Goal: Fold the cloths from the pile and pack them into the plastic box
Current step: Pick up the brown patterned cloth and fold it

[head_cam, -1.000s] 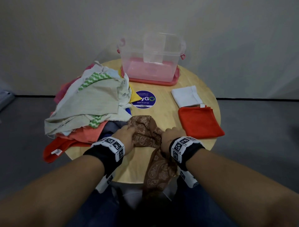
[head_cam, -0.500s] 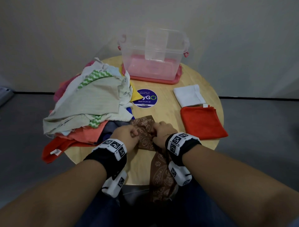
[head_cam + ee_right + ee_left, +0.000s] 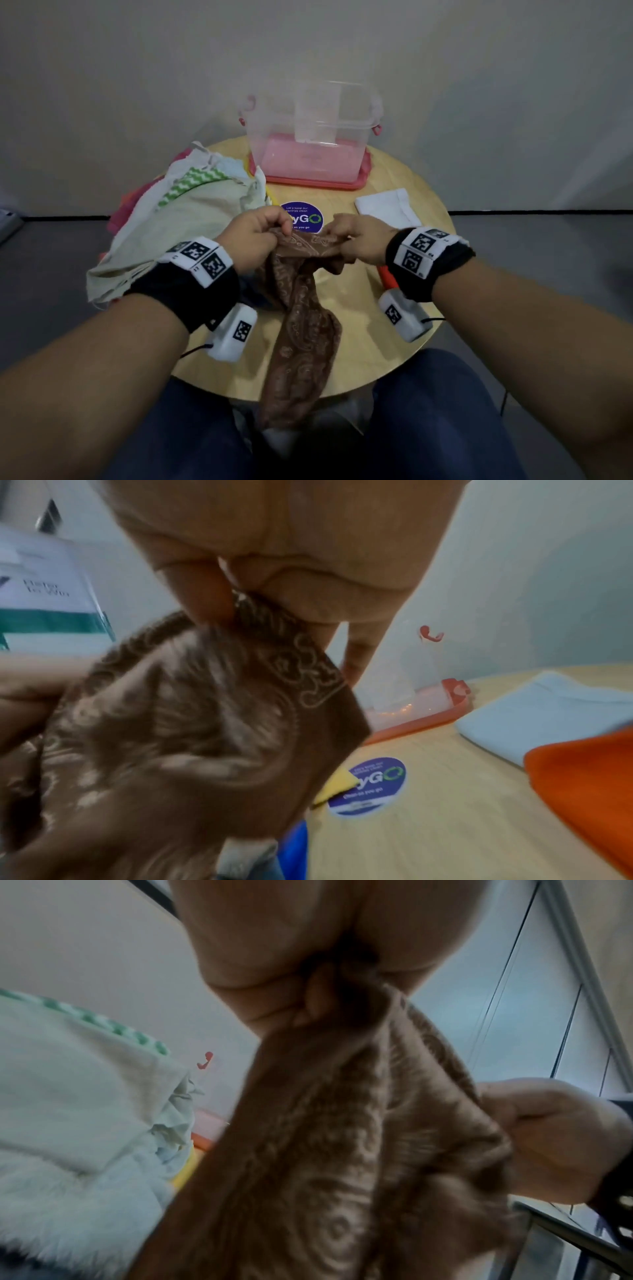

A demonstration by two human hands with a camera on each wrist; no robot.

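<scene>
Brown patterned cloth [image 3: 301, 329] held up above the counter [image 3: 387, 329], top edge bunched between both hands, long tail drooping past the near rim toward the lap. Left hand [image 3: 255, 236] pinching one end of that edge; right hand [image 3: 356, 240] pinching the other, each grip clamped on the fabric. Likely still hunting for corners: edge gathered, not spread, so a crooked fold probable if laid down now. Tail hanging off the rim, liable to drag or slide to the floor should either pinch loosen. Pile [image 3: 178, 219] just beside the left wrist, easy to snag and topple.

Round pale wooden counter with a blue sticker [image 3: 308, 214]. White folded cloth [image 3: 383, 205] and orange folded cloth [image 3: 589, 772] on the right, unpacked. Plastic box [image 3: 308, 137] at the far edge, seemingly on its pink lid. Plain grey wall, dark floor.
</scene>
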